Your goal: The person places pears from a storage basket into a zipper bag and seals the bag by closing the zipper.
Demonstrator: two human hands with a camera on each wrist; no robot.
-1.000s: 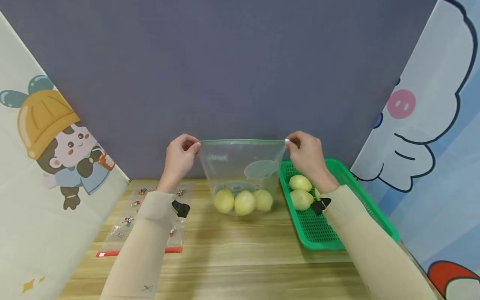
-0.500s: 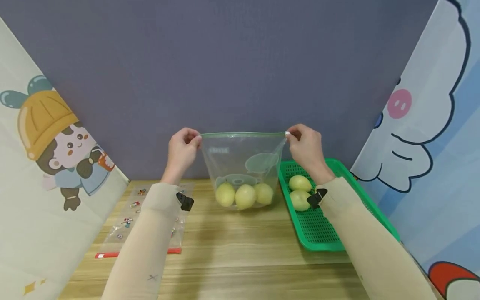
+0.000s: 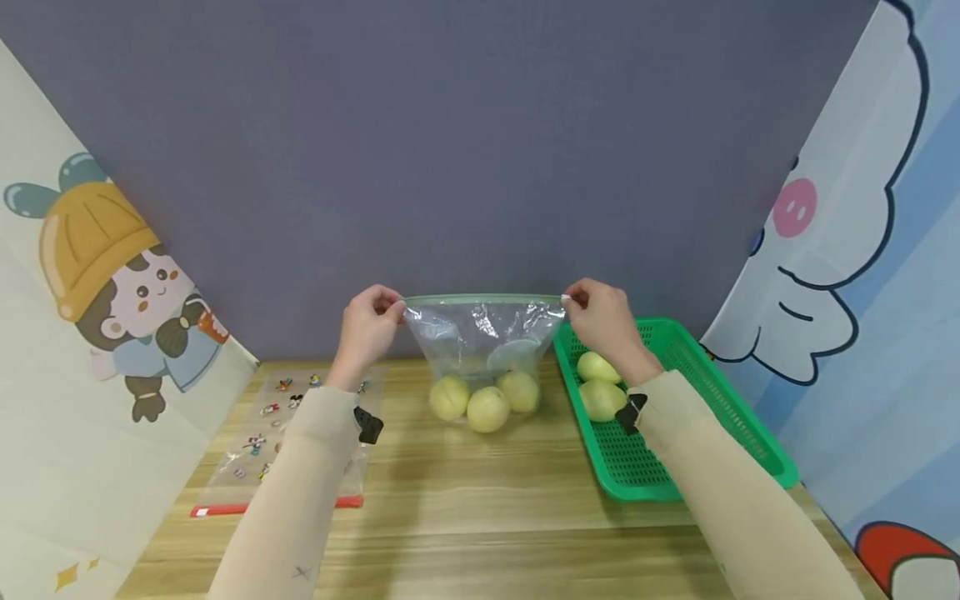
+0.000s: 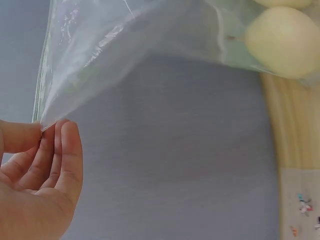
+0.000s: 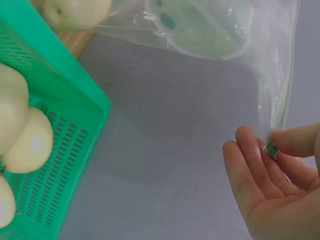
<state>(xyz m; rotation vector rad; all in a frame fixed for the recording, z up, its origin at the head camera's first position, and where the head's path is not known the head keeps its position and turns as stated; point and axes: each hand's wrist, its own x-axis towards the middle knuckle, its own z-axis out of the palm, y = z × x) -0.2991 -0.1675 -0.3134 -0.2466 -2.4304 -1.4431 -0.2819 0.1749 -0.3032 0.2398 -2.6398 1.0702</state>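
Observation:
A clear zip bag (image 3: pixel 480 333) with a green zip strip stands in the middle of the head view, its plastic slack and creased. Three pale yellow-green pears (image 3: pixel 488 409) sit in its bottom, at the tabletop. My left hand (image 3: pixel 366 332) pinches the top left corner between thumb and fingers; the left wrist view shows the plastic drawn to a point at that hand (image 4: pixel 45 175). The top right corner is pinched by my right hand (image 3: pixel 603 325), with the strip's end between thumb and fingers (image 5: pixel 257 170). Whether the zip is sealed I cannot tell.
A green plastic basket (image 3: pixel 622 485) with several pears (image 3: pixel 602 401) stands on the right, partly under my right forearm. On the left, a flat clear bag with small cartoon figures and a red strip (image 3: pixel 217 510) lies on the wooden table (image 3: pixel 480 542). A grey wall rises behind.
Both hands rose slightly with the bag, then came down lower than before. The bag's sides have gone from taut to creased, and the pears in it have shifted a little.

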